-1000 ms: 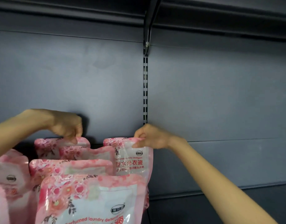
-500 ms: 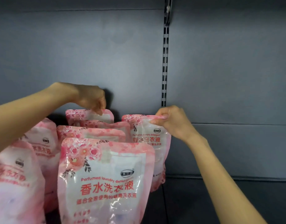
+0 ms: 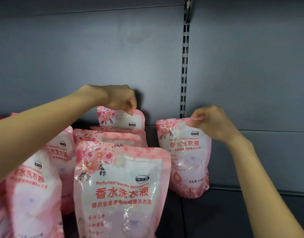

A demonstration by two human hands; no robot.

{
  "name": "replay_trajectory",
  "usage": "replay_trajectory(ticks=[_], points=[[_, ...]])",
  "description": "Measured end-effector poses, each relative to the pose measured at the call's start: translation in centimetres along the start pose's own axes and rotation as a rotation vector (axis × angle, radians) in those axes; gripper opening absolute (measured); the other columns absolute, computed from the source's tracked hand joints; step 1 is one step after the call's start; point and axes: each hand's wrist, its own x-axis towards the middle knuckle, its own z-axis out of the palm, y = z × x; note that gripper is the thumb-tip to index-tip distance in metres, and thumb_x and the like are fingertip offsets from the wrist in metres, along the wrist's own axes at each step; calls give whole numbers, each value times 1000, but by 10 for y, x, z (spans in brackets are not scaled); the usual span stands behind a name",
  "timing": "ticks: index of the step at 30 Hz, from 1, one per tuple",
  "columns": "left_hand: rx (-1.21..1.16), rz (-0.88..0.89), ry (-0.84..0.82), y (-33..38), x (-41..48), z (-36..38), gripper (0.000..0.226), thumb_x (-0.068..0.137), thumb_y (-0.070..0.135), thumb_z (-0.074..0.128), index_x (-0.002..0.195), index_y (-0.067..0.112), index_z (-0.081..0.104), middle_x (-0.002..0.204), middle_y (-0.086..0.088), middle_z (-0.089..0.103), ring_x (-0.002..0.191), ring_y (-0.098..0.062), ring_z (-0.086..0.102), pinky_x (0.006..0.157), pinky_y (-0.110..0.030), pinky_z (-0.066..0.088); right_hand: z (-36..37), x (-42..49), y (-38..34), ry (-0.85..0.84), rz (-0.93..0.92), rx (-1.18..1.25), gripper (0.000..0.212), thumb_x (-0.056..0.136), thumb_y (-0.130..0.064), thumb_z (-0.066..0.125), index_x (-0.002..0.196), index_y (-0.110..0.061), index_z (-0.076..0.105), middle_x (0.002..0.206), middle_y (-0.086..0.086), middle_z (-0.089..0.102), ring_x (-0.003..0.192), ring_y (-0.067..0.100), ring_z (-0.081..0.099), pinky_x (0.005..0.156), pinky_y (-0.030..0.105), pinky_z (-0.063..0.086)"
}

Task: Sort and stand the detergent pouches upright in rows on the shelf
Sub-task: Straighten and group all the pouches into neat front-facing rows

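Several pink floral detergent pouches stand upright on a dark shelf (image 3: 233,212). My left hand (image 3: 120,98) pinches the top edge of the rearmost pouch (image 3: 122,119) in the middle row, lifted a little above the pouches in front of it. My right hand (image 3: 211,122) pinches the top right corner of a separate pouch (image 3: 185,157) that stands alone to the right, against the back wall. A large front pouch (image 3: 120,191) stands nearest to me. More pouches (image 3: 32,182) stand in rows at the left, partly hidden by my left forearm.
The dark grey back panel (image 3: 79,57) rises behind the pouches, with a slotted upright rail (image 3: 185,66) just left of my right hand. The shelf surface right of the lone pouch is bare.
The view has tilted down and drawn closer. The right pouch now stands apart from the middle row, further right. My left hand has raised the rear pouch slightly.
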Motion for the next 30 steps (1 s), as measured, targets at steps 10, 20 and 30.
replay_trajectory(ticks=[10,20,30], points=[[-78,112,96,30,11,-14,14,88,12,60,78,18,68,67,14,59,67,-6,53,60,-10,38,-23,-5,17,-121,135,105,14,80,-14,72,72,-4,66,70,10,60,69,15,50,62,23,39],[-78,224,-9,59,31,14,31,90,9,58,63,22,52,55,14,44,51,-1,39,46,-3,30,-32,-9,24,-91,175,57,9,81,-14,71,73,-8,69,75,9,68,70,15,57,66,24,44],[-120,96,-213,53,20,22,19,87,20,64,95,3,67,71,2,61,59,-9,48,50,-7,35,-23,-6,11,-107,121,-25,17,78,-20,74,64,-27,66,75,-7,69,80,16,64,80,35,51]])
